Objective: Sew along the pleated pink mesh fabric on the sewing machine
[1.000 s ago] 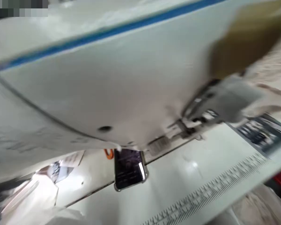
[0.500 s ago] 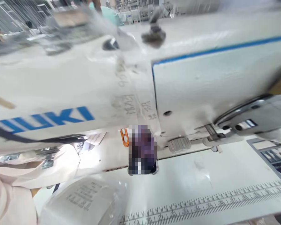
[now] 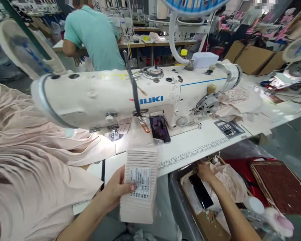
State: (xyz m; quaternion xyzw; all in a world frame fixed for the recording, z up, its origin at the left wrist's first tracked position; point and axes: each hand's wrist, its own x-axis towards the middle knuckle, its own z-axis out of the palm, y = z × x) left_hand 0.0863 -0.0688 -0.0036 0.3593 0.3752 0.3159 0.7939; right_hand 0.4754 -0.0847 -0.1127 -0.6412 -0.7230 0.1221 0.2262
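A ridged pale bundle point(image 3: 137, 211) is held by its left edge in the left hand point(image 3: 117, 185), in front of the near edge of the white surface point(image 3: 195, 140); whether that edge is touched cannot be told. The thumb is laid across the front, just over the side of a printed label point(image 3: 141, 184), while the other fingers are largely hidden behind, so the bundle is pinched between them. By this side grip most of the label is left uncovered and turned toward the wearer, presumably so that its print can be read. The right hand point(image 3: 205, 171) is lowered into a grey bin point(image 3: 175, 187), near a dark phone point(image 3: 201, 192) and crumpled pale cloth point(image 3: 228, 177); its fingers are obscured, and whether anything is held by them cannot be told. The bin is set below the surface, probably so that small belongings are kept within reach and off the sewing area. A second phone point(image 3: 160, 130) is rested beneath the arm of the sewing machine point(image 3: 102, 97), beside an orange-handled tool point(image 3: 144, 125), apparently where both can be easily reached. Pleated fabric point(image 3: 40, 160) is spread at the left, its mass likely supported there to spare the needle end any pull.
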